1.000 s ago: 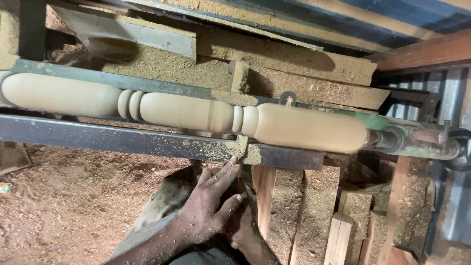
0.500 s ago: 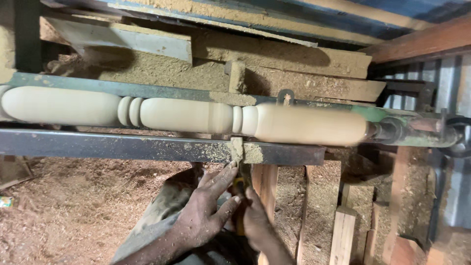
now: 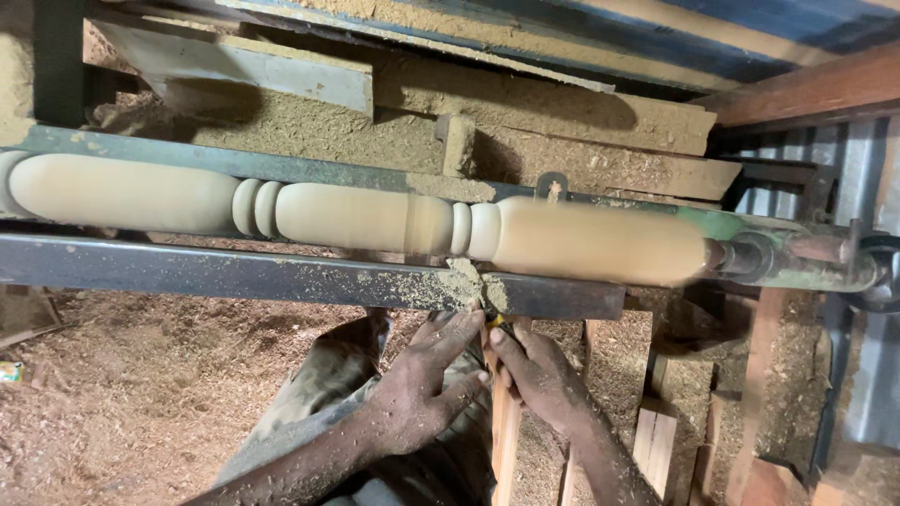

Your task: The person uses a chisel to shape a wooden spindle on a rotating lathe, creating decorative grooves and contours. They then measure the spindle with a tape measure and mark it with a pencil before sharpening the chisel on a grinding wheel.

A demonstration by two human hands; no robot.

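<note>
Count, taken relative to the turned spindle [image 3: 375,220]: one spindle mounted, pale wood. Beads on it: two [image 3: 256,207] left of centre, two [image 3: 472,230] right of centre. One steel rest bar [image 3: 234,275] just below the spindle. Two hands of mine below that bar: left hand [image 3: 422,394], right hand [image 3: 539,375]. One small yellow-tipped tool [image 3: 494,321] between them.

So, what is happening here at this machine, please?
A person is turning wood on a lathe. A long pale wooden spindle, already shaped with beads and bulges, is mounted between the lathe ends and looks blurred from spinning. Below the dark metal tool rest, the left hand and right hand meet around a small tool with a yellow part, mostly hidden. Sawdust covers the floor and frame.
</note>
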